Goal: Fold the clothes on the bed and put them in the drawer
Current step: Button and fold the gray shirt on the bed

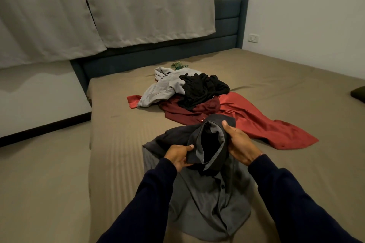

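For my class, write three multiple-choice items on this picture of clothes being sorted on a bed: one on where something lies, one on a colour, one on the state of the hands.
1. Where does the black garment lie?
A. On the floor
B. On the pile of clothes, partly over the red shirt
C. In a drawer

2. What colour is the shirt held in both hands?
A. Dark grey
B. White
C. Yellow

3. What are the two hands doing?
A. Both lie flat on the bed
B. Only one touches cloth
C. Both grip the grey shirt near its collar

Answers:
1 B: it is heaped beside the light grey garment, overlapping the red one.
2 A: the buttoned cloth is dark grey.
3 C: the left hand and right hand each pinch the collar's sides.
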`<state>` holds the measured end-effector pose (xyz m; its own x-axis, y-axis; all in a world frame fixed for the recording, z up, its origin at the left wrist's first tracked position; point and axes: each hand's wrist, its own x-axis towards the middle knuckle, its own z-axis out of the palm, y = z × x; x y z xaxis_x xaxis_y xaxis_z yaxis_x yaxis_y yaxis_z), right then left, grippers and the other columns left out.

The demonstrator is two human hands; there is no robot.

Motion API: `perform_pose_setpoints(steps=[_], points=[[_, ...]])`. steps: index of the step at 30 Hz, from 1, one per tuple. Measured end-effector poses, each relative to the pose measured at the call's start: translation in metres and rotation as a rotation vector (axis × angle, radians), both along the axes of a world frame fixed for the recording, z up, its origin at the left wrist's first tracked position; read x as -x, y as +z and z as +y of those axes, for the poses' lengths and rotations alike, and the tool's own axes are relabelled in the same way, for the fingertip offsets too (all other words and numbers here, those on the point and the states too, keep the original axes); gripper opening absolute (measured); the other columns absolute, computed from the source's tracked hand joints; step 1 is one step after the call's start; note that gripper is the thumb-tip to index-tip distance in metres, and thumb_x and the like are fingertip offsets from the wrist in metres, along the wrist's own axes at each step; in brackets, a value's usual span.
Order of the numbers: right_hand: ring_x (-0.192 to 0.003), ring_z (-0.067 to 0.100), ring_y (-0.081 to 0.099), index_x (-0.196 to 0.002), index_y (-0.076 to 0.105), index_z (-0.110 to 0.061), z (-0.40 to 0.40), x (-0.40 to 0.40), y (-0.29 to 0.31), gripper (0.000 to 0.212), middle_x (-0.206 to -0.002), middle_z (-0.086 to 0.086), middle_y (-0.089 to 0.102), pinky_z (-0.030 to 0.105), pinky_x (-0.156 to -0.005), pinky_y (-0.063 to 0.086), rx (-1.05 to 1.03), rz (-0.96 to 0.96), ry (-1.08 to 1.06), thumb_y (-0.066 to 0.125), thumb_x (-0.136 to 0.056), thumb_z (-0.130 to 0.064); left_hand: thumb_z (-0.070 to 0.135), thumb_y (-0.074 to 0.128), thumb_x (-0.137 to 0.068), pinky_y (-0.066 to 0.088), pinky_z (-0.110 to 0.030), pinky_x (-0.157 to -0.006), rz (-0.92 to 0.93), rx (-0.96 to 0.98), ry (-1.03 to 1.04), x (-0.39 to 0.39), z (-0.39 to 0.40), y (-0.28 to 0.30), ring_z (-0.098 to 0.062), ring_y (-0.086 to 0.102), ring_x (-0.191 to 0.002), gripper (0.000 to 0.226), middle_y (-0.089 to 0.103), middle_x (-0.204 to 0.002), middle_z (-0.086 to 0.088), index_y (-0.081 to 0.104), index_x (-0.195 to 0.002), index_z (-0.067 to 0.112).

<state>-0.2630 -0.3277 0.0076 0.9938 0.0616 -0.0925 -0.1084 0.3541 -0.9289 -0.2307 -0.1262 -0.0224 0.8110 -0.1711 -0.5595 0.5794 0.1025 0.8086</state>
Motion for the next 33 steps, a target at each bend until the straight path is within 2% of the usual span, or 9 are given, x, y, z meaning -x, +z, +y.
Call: perform_pose_setpoints(steps=[6,12,14,16,19,22,25,29,33], points=[[-0.104,0.032,0.071,-0.117,0.069,0.004,-0.005,0.002,-0.013,0.053,-0.111,0.021,0.073,0.039,-0.093,0.056,0.141,0.089,-0.179,0.042,-0.107,-0.040,0.025,0.054,-0.102,0.049,-0.049,-0.087,0.136,0.459,0.157,-0.001,0.007,0.016,-0.035,0.064,-0.099,0.028,0.069,-0.108,-0.020,0.063,-0.115,0.002],[-0.111,0.031,0.068,-0.130,0.061,-0.002,0.002,0.002,-0.028,0.047,-0.121,0.019,0.070,0.045,-0.104,0.050,-0.157,0.199,-0.297,0.039,-0.108,-0.038,0.033,0.045,-0.105,0.062,-0.038,-0.075,-0.061,0.742,0.162,0.010,0.005,0.032,-0.028,0.075,-0.091,0.041,0.074,-0.104,-0.019,0.067,-0.108,-0.001],[-0.121,0.033,0.063,-0.136,0.057,-0.003,0.005,0.001,-0.024,0.057,-0.131,0.020,0.065,0.048,-0.112,0.043,-0.289,0.198,-0.276,0.037,-0.106,-0.047,0.038,0.046,-0.104,0.059,-0.038,-0.085,-0.114,0.710,0.071,0.017,0.004,0.031,-0.027,0.072,-0.104,0.044,0.071,-0.118,-0.018,0.067,-0.116,0.001],[-0.127,0.032,0.059,-0.139,0.056,-0.005,0.010,-0.001,-0.018,0.065,-0.135,0.019,0.062,0.047,-0.115,0.039,-0.315,0.148,-0.219,0.040,-0.102,-0.057,0.039,0.057,-0.100,0.052,-0.042,-0.098,-0.255,0.510,-0.037,0.019,0.002,0.029,-0.028,0.066,-0.115,0.044,0.068,-0.125,-0.017,0.065,-0.123,0.003],[-0.121,0.031,0.064,-0.134,0.059,-0.002,0.021,-0.002,-0.005,0.056,-0.129,0.018,0.066,0.048,-0.107,0.047,-0.139,-0.005,-0.178,0.060,-0.098,-0.045,0.038,0.081,-0.081,0.059,-0.040,-0.085,-0.456,-0.019,0.004,0.019,-0.005,0.032,-0.025,0.072,-0.095,0.040,0.073,-0.107,-0.014,0.064,-0.099,0.007],[-0.108,0.027,0.068,-0.127,0.053,-0.003,0.028,-0.007,-0.003,0.058,-0.117,0.014,0.068,0.051,-0.097,0.053,0.303,-0.071,-0.276,0.073,-0.089,-0.042,0.037,0.071,-0.086,0.056,-0.041,-0.076,-0.658,-0.706,0.119,0.014,-0.010,0.033,-0.025,0.066,-0.089,0.026,0.070,-0.094,-0.006,0.065,-0.092,0.013],[-0.101,0.027,0.059,-0.126,0.049,-0.008,0.026,-0.008,-0.010,0.032,-0.110,0.008,0.057,0.041,-0.087,0.050,0.947,-0.169,-0.391,0.058,-0.100,-0.025,0.029,0.051,-0.096,0.051,-0.043,-0.079,-0.737,-1.190,0.128,0.015,-0.010,0.036,-0.030,0.057,-0.106,0.026,0.061,-0.110,-0.012,0.070,-0.097,0.011],[-0.094,0.041,0.063,-0.126,0.063,-0.020,0.028,0.004,-0.007,0.036,-0.112,0.016,0.056,0.043,-0.078,0.053,1.544,-0.096,-0.437,0.048,-0.095,-0.012,0.011,0.042,-0.099,0.053,-0.043,-0.077,-0.768,-1.283,0.136,0.016,-0.010,0.038,-0.033,0.065,-0.098,0.033,0.067,-0.109,-0.015,0.062,-0.125,0.011],[-0.107,0.035,0.066,-0.150,0.043,-0.019,0.022,0.009,0.007,0.058,-0.123,0.019,0.067,0.040,-0.084,0.056,1.429,-0.025,-0.347,0.050,-0.094,-0.011,0.010,0.044,-0.098,0.049,-0.041,-0.074,-0.790,-1.083,0.243,0.010,-0.006,0.030,-0.034,0.063,-0.094,0.038,0.066,-0.100,-0.016,0.054,-0.135,0.010]])
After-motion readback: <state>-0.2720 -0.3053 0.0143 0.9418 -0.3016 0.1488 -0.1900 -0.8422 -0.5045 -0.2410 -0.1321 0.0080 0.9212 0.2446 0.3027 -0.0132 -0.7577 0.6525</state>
